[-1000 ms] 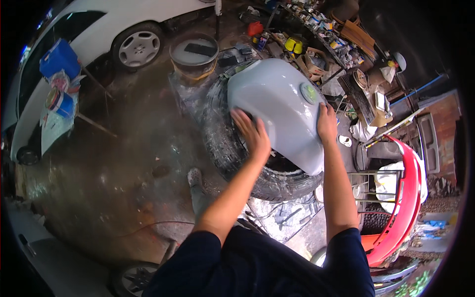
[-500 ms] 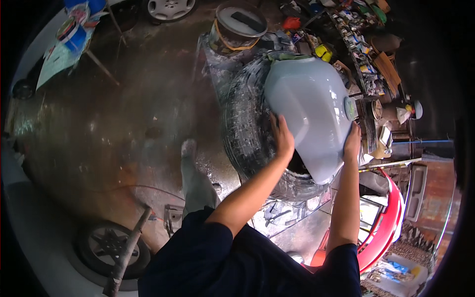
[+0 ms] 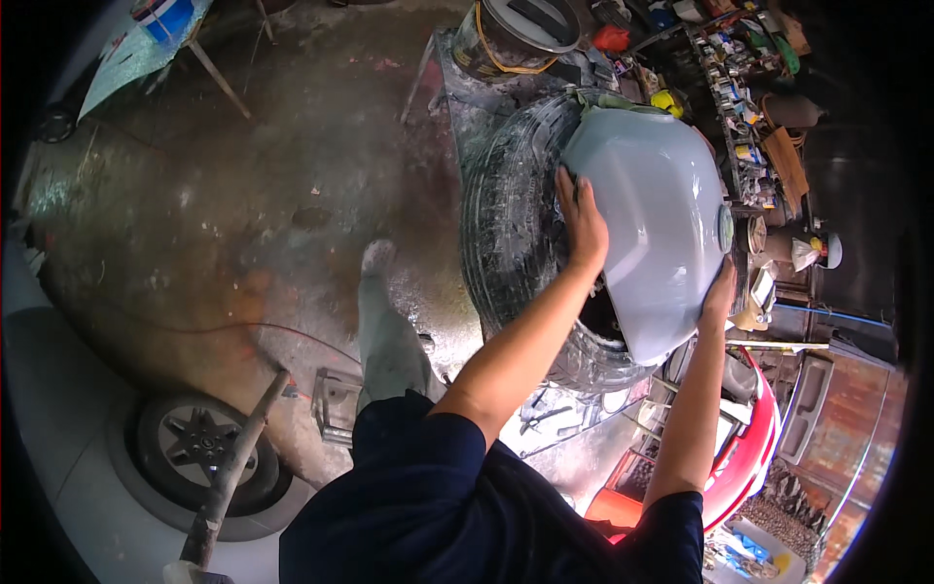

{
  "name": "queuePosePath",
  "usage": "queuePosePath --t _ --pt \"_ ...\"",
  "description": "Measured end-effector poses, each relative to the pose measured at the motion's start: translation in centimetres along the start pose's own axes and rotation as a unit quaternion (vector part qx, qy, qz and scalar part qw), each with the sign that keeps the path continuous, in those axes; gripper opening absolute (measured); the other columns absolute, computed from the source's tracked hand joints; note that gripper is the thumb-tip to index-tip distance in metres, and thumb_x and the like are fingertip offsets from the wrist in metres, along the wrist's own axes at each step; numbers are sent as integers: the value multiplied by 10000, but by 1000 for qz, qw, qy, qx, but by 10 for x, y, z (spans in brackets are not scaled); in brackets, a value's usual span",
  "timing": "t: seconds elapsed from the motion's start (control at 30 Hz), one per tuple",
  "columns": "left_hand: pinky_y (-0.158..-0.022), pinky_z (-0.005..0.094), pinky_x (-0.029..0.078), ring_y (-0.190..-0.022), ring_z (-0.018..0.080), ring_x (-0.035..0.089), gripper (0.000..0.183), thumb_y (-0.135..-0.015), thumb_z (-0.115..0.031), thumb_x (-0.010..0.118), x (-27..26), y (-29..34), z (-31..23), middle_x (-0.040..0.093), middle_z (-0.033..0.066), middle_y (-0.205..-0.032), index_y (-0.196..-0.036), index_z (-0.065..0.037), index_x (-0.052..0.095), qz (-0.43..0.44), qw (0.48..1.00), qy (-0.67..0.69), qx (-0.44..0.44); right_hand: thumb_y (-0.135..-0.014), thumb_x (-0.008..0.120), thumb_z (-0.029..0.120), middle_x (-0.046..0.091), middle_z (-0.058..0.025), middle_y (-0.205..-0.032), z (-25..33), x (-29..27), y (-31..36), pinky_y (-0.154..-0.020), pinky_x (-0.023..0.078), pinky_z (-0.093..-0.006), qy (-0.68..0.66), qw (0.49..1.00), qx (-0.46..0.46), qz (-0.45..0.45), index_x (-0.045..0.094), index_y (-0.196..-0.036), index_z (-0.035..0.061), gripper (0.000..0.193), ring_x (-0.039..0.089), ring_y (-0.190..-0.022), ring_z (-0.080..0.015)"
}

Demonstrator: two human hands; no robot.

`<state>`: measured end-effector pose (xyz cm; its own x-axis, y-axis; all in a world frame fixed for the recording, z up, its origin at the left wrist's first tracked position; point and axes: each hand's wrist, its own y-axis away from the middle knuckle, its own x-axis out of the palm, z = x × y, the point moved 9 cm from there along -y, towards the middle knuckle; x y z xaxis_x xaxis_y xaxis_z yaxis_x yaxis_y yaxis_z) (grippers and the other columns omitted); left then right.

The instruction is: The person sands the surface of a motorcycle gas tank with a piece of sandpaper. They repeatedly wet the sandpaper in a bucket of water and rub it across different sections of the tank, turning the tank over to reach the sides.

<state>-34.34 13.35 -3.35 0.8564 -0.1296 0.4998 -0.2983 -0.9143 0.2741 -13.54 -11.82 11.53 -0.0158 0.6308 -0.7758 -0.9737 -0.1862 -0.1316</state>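
A smooth, light grey motorcycle fuel tank (image 3: 657,185) lies on top of a worn, dust-streaked tyre (image 3: 501,209), its narrow end pointing toward me. My left hand (image 3: 586,222) grips the tank's left edge, thumb side against the shell and fingers reaching forward. On the opposite side, my right hand (image 3: 718,290) holds the right edge just below the round filler opening (image 3: 726,229). The fingertips of the right hand are partly hidden behind the tank. Between them, the two hands clasp the tank from both sides.
Beyond the tyre stands a dirty bucket (image 3: 516,44). A cluttered shelf (image 3: 725,92) runs along the right. A red curved panel (image 3: 754,443) lies at lower right. At lower left are a car wheel (image 3: 199,448) and a wooden stick (image 3: 233,462). A small stool (image 3: 338,401) stands by my leg.
My view has shifted, so the tyre and tank appear farther right. My left hand has moved forward along the tank's edge; the right hand stays at the right edge.
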Motion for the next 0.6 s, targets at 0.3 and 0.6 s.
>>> queuePosePath --t 0.3,0.6 --pt "-1208 449 211 -1451 413 291 630 -1061 -385 350 24 -44 -55 356 289 -1531 -1455 106 361 212 946 -119 216 -1000 395 467 539 -194 -1406 1 -3 1 -1116 330 -368 2 1000 18 -11 488 -1429 16 630 502 -1299 -313" --pt "-1190 449 248 -1416 431 331 600 -1059 -349 379 36 -74 -67 354 299 -1520 -1462 95 347 233 931 -164 227 -1009 382 443 516 -197 -1444 -2 2 -1 -1131 312 -376 11 1000 -19 -2 502 -1418 27 596 466 -1350 -328"
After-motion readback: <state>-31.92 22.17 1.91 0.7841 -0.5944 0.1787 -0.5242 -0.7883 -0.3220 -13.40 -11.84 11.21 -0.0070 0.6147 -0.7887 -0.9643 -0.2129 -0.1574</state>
